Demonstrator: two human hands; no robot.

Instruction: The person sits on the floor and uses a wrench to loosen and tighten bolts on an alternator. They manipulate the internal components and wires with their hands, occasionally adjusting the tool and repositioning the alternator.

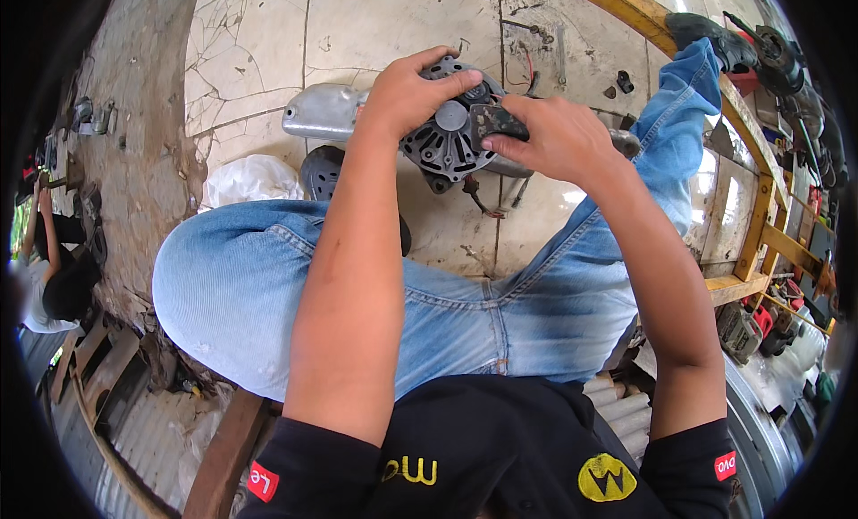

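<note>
A round, grey metal alternator with a slotted end face stands on the tiled floor between my legs. My left hand grips its upper left rim, the thumb lying across the top near the round hub. On the other side my right hand pinches a dark, worn, flat piece against the alternator's right side; its exact kind is unclear. A short dark wire lead hangs from the lower edge. A dull silver metal part lies to the left, partly behind my left wrist.
A grey perforated shoe and a white plastic bag are by my left knee. Beyond the alternator lie a wrench, loose wires and a small black part. A yellow frame stands at right; another person sits far left.
</note>
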